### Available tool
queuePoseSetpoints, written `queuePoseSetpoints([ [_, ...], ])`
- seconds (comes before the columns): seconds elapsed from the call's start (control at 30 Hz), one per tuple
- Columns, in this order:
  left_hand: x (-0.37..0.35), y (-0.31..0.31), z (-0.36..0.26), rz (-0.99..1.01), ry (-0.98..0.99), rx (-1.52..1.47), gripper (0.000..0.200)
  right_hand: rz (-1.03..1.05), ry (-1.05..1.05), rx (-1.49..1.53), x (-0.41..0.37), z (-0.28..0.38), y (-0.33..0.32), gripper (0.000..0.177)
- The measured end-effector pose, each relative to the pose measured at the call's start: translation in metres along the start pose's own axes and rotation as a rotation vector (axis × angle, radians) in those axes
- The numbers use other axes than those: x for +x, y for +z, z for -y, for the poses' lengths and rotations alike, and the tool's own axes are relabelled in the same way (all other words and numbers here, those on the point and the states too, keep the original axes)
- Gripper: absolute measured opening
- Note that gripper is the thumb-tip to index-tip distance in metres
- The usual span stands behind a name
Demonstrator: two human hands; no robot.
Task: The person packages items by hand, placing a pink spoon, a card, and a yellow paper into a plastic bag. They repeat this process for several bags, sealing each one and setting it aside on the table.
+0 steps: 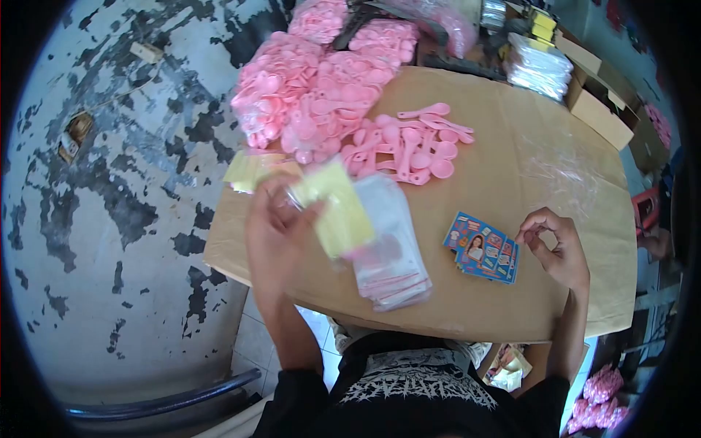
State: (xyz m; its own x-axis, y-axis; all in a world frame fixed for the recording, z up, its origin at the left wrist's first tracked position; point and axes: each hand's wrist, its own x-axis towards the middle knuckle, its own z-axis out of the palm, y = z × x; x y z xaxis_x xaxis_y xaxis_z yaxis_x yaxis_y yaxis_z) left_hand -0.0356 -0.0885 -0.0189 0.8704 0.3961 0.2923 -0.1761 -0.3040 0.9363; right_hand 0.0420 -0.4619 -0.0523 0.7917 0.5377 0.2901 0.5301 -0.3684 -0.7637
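Note:
My left hand (281,219) pinches a yellow packet (337,208) in clear plastic, blurred by motion, above the table's left part. Beneath and to the right of the packet lies a stack of clear plastic bags (394,252). My right hand (555,244) has its fingers curled together at the right edge of a pile of blue printed cards (483,248); whether it grips a card is too small to tell. Loose pink spoons (412,146) lie beyond the bags. More yellow pieces (252,169) lie behind my left hand.
Bags full of pink spoons (321,87) are heaped at the back left. An open cardboard box (602,109) and a stack of clear packets (538,66) stand at the back right. Crumpled clear plastic (566,168) lies on the brown tabletop (496,150). Another person's hand (656,243) shows at far right.

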Motion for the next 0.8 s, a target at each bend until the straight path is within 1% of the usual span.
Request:
queuePoseSetpoints([
  [0.03, 0.023, -0.017, 0.016, -0.004, 0.073, -0.070, 0.034, 0.048, 0.009, 0.003, 0.005, 0.004, 0.006, 0.022],
  [0.1, 0.061, -0.045, 0.033, 0.084, -0.033, 0.064, 0.033, 0.136, 0.033, 0.005, 0.015, 0.016, 0.019, 0.021],
  [0.13, 0.075, -0.054, 0.041, 0.133, -0.081, 0.130, 0.032, 0.159, 0.046, -0.030, 0.021, 0.020, 0.027, 0.016],
  [0.23, 0.097, -0.065, 0.074, 0.177, 0.066, 0.698, 0.039, 0.203, 0.101, -0.084, 0.040, 0.042, 0.046, 0.016],
  [0.27, 0.096, -0.068, 0.100, 0.033, 0.245, 0.726, 0.039, 0.203, 0.043, -0.159, 0.046, 0.047, 0.052, 0.017],
  [0.33, 0.077, -0.055, 0.090, 0.105, 0.234, 0.692, 0.039, 0.194, -0.053, -0.306, 0.056, 0.053, 0.065, 0.020],
  [0.37, 0.066, -0.047, 0.090, 0.148, 0.216, 0.675, 0.039, 0.195, -0.063, -0.336, 0.060, 0.053, 0.074, 0.024],
  [0.43, 0.052, -0.037, 0.111, 0.267, 0.285, 0.870, 0.042, 0.218, -0.093, -0.406, 0.073, 0.048, 0.093, 0.032],
  [0.47, 0.046, -0.034, 0.119, 0.316, 0.315, 0.965, 0.043, 0.268, -0.056, -0.453, 0.080, 0.046, 0.101, 0.033],
  [0.53, 0.041, -0.028, 0.112, 0.335, 0.276, 0.969, 0.042, 0.378, 0.000, -0.552, 0.096, 0.044, 0.113, 0.036],
  [0.57, 0.040, -0.026, 0.107, 0.340, 0.255, 0.973, 0.042, 0.371, 0.037, -0.517, 0.102, 0.048, 0.115, 0.036],
  [0.67, 0.033, -0.018, 0.096, 0.189, 0.317, 1.004, 0.038, 0.376, 0.132, -0.418, 0.112, 0.054, 0.119, 0.036],
  [0.73, 0.025, -0.019, 0.090, 0.200, 0.322, 0.842, 0.035, 0.392, 0.186, -0.358, 0.115, 0.048, 0.119, 0.034],
  [0.77, 0.019, -0.018, 0.087, 0.215, 0.325, 0.759, 0.033, 0.369, 0.146, -0.286, 0.117, 0.047, 0.117, 0.033],
  [0.8, 0.010, -0.015, 0.080, 0.308, 0.334, 0.652, 0.032, 0.348, 0.113, -0.209, 0.117, 0.046, 0.116, 0.031],
])
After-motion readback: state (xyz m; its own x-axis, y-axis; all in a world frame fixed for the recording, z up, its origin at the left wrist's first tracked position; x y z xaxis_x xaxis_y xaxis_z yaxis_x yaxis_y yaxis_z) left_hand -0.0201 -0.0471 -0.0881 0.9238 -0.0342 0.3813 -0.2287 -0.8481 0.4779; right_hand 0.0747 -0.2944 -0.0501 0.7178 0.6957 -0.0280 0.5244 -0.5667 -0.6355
